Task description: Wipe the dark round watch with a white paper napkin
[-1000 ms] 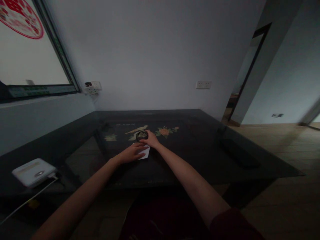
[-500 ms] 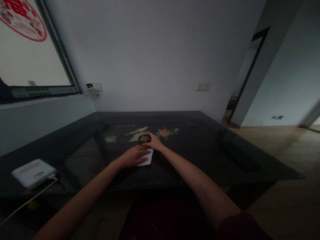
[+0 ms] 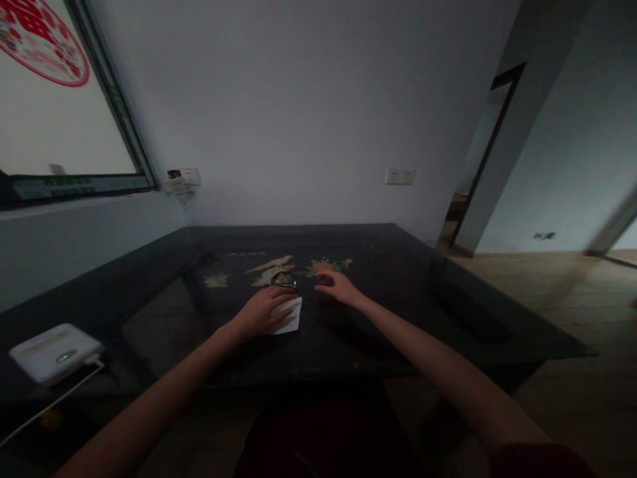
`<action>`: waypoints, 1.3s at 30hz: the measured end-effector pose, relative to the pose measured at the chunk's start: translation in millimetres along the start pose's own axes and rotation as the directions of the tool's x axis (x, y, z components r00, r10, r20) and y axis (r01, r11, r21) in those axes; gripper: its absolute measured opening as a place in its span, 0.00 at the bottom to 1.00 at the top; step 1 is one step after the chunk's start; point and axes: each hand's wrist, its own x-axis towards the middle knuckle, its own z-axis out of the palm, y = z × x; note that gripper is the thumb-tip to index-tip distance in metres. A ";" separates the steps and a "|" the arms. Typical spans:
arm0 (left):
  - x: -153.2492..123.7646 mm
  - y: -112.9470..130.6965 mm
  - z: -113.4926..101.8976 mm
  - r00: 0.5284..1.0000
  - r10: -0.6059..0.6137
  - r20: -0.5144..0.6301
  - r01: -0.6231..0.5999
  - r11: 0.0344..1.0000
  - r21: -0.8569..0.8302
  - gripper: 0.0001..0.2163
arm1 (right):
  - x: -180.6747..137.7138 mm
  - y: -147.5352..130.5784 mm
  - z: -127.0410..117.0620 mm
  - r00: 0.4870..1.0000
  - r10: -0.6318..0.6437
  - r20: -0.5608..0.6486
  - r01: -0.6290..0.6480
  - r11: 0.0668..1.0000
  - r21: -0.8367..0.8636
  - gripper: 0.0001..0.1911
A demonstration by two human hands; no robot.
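White folded sheet of paper [image 3: 290,316] lies flat on the dark glass-topped table [image 3: 398,318], mid-table. Its long axis runs away from the person, tilted slightly right. Left hand [image 3: 259,312] rests flat on it, fingers extended, pinning it rather than grasping. Right hand [image 3: 337,285] hovers apart, fingers spread, empty. A small dark rounded object [image 3: 284,280] sits just beyond the paper, too dim to identify.

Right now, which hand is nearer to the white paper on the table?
Left. The left hand lies flat on the white paper, covering its left part. The right hand is apart from it, farther back and to the right, open over the dark table.
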 end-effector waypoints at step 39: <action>54.9 107.9 34.9 0.948 0.182 0.262 -0.193 0.981 0.017 0.10 | -58.7 -14.3 -4.2 0.975 0.030 0.218 0.084 0.866 -0.493 0.20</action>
